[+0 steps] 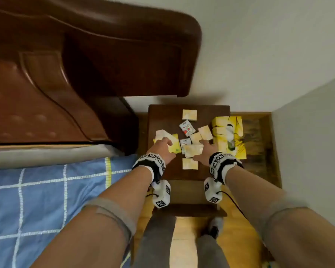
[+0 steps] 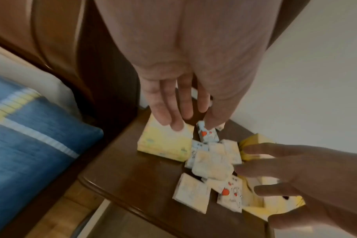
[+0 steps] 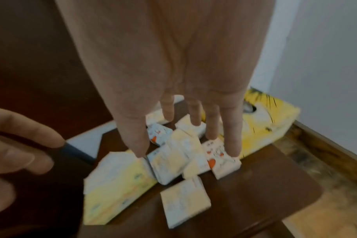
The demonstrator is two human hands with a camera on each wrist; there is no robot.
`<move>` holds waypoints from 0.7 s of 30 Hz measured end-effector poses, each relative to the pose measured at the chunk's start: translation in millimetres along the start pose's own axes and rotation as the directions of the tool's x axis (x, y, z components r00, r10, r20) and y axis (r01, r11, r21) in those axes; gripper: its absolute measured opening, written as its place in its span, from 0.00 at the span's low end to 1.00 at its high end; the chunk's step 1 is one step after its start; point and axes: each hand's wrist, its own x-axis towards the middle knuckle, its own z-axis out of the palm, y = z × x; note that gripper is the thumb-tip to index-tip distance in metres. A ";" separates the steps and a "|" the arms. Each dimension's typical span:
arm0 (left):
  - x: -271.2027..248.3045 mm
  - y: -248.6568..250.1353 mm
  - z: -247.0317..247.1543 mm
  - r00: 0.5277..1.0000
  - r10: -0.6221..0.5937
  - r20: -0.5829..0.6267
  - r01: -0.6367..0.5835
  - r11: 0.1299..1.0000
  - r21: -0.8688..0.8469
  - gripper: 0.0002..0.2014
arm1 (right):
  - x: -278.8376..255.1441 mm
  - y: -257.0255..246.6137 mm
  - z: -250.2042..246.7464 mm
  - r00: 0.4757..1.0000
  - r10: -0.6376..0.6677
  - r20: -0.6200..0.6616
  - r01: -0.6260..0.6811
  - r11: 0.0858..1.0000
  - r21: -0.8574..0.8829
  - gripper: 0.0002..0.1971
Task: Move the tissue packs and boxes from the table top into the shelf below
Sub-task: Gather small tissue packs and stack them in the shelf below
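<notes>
A small dark wooden table (image 1: pixel 162 117) carries several small tissue packs. Some are cream (image 1: pixel 190 115) and some are white with a red cartoon print (image 1: pixel 187 128). A yellow tissue box (image 1: pixel 175 147) lies at its left. A big yellow soft pack (image 1: pixel 228 136) lies at its right edge. My left hand (image 1: pixel 165 143) reaches over the yellow box (image 2: pixel 163 145) with straight fingers (image 2: pixel 173 124). My right hand (image 1: pixel 204 147) hovers with spread straight fingers (image 3: pixel 232 145) over the cluster of small packs (image 3: pixel 173 161). One cream pack (image 3: pixel 185 199) lies alone near the front edge. Neither hand holds anything.
A bed with a blue checked sheet (image 1: pixel 46 190) and a brown headboard (image 1: pixel 85 64) stands close on the left. White walls close in behind and at the right. A lower part of the table (image 1: pixel 188 192) shows under its front edge, above wooden floor (image 1: pixel 240 219) and my legs.
</notes>
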 end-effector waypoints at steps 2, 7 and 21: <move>34.9 -7.6 23.6 0.994 -0.058 0.097 0.067 0.994 -0.088 0.13 | 27.3 3.1 16.2 0.993 0.109 -0.049 -0.108 0.994 0.024 0.44; 76.5 -37.5 81.9 0.897 -0.249 0.366 0.389 0.836 -0.386 0.09 | 82.5 21.4 56.5 0.961 0.249 -0.120 -0.236 0.965 0.111 0.52; 101.0 -35.7 168.9 0.916 -0.209 0.341 0.396 0.601 -0.694 0.27 | 99.1 60.4 65.8 0.964 0.068 -0.259 -0.040 0.993 0.110 0.32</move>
